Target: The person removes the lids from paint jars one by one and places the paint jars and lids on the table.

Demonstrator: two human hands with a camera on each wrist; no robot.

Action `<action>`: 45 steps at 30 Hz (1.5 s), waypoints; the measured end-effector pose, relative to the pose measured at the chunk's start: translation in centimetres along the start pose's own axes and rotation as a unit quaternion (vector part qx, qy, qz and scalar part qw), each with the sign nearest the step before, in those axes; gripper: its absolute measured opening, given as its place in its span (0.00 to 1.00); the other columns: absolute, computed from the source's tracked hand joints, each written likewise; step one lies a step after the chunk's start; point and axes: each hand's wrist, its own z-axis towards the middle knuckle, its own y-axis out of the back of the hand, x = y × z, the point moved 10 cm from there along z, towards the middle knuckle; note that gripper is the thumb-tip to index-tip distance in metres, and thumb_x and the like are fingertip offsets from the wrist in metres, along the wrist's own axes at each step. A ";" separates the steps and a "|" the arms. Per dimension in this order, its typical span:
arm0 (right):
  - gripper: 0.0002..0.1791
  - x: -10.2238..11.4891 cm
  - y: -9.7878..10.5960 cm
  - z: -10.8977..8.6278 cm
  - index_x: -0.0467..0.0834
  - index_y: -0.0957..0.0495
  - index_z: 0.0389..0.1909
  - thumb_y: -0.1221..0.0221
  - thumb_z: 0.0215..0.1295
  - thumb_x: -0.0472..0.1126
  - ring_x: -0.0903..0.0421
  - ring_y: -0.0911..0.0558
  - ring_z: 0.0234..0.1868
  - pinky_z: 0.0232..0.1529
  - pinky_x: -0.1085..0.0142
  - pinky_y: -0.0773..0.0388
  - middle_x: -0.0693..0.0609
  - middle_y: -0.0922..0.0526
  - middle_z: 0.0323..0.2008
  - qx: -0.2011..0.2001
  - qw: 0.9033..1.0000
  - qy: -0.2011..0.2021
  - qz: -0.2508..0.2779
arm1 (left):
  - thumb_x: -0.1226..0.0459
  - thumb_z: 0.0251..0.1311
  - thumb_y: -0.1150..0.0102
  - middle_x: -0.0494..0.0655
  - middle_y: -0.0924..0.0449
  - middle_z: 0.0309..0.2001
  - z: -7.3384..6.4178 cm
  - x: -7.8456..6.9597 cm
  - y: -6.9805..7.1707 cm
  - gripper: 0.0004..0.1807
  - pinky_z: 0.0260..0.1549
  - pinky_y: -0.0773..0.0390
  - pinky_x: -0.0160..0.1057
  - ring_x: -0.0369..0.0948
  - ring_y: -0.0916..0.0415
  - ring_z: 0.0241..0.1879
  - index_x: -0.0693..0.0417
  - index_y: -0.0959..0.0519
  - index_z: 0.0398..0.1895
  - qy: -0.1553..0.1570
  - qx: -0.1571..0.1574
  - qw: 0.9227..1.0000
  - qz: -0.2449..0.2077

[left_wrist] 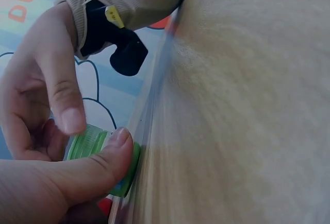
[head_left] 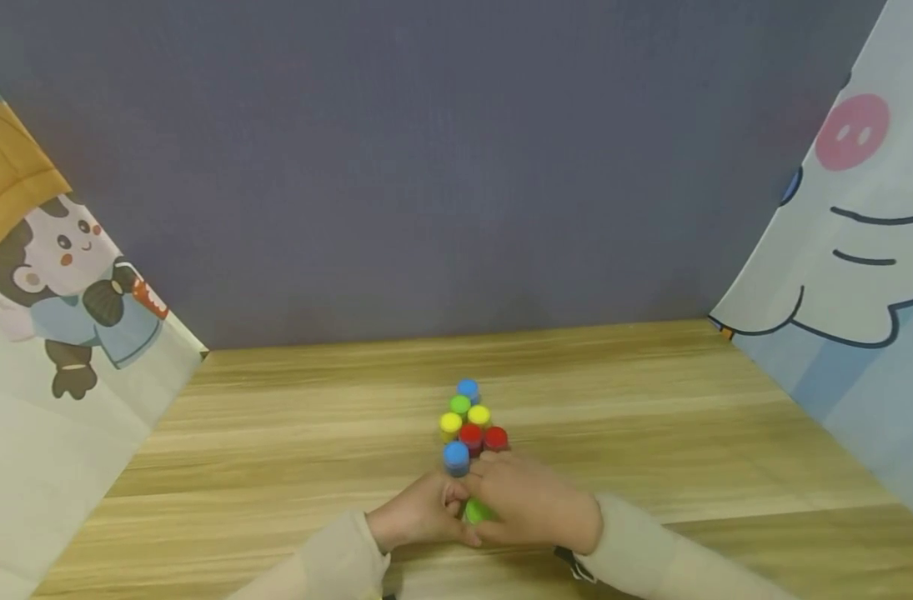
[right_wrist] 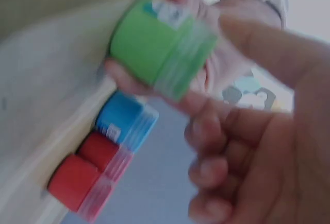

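Observation:
A small green jar with a ribbed lid, perhaps a paint or modelling-dough pot, stands on the table between my hands. My left hand grips its body low down, with the thumb along one side. My right hand reaches over from the other side. Its thumb and index finger pinch at the lid's rim, while its other fingers curl beside the jar. Just beyond stand a blue jar and two red jars, one red jar touching or nearly touching the other red jar.
Farther back cluster two yellow jars, the left yellow jar and the right yellow jar, another green jar and another blue jar. Under everything is a wood-grain table. A dark panel rises behind, with printed cloths at both sides.

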 end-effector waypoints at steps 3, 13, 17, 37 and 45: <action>0.17 -0.3 -0.1 0.1 0.54 0.20 0.37 0.33 0.50 0.57 0.65 0.27 0.34 0.37 0.69 0.27 0.63 0.24 0.31 -0.020 0.999 -0.033 0.002 | 0.70 0.40 0.27 0.38 0.41 0.07 0.0 0.0 0.0 0.08 0.09 0.49 0.26 0.30 0.49 0.09 0.55 0.19 0.21 -0.004 -0.002 1.000 -0.002; 0.24 -1.2 -0.2 -0.2 0.48 0.25 0.18 0.35 0.46 0.65 0.61 0.29 0.28 0.27 0.69 0.32 0.57 0.22 0.28 -0.036 0.992 -0.109 -0.048 | 0.71 0.40 0.27 0.38 0.40 0.07 0.2 0.1 0.1 0.15 0.09 0.49 0.25 0.29 0.50 0.08 0.50 0.14 0.35 0.002 -0.009 1.000 -0.001; 0.23 -1.1 -0.3 -0.1 0.47 0.23 0.20 0.35 0.47 0.64 0.61 0.29 0.28 0.27 0.69 0.33 0.57 0.23 0.26 -0.033 0.993 -0.103 -0.047 | 0.71 0.40 0.27 0.38 0.41 0.07 0.3 0.2 0.1 0.12 0.10 0.50 0.26 0.29 0.51 0.08 0.51 0.14 0.31 0.003 -0.013 1.000 -0.003; 0.23 -0.7 -1.0 0.1 0.51 0.23 0.47 0.32 0.50 0.53 0.61 0.25 0.45 0.49 0.66 0.27 0.58 0.22 0.42 0.024 0.999 -0.023 0.002 | 0.70 0.40 0.26 0.38 0.43 0.07 0.3 0.5 0.1 0.14 0.09 0.49 0.27 0.31 0.50 0.09 0.58 0.26 0.15 0.005 -0.004 1.000 -0.001; 0.22 -0.1 -0.6 -0.1 0.52 0.24 0.49 0.32 0.52 0.49 0.62 0.26 0.45 0.50 0.67 0.27 0.59 0.22 0.44 0.013 1.000 0.000 0.022 | 0.71 0.41 0.28 0.39 0.41 0.08 0.3 0.3 0.0 0.11 0.09 0.48 0.26 0.31 0.49 0.09 0.53 0.17 0.30 -0.005 0.007 1.000 -0.013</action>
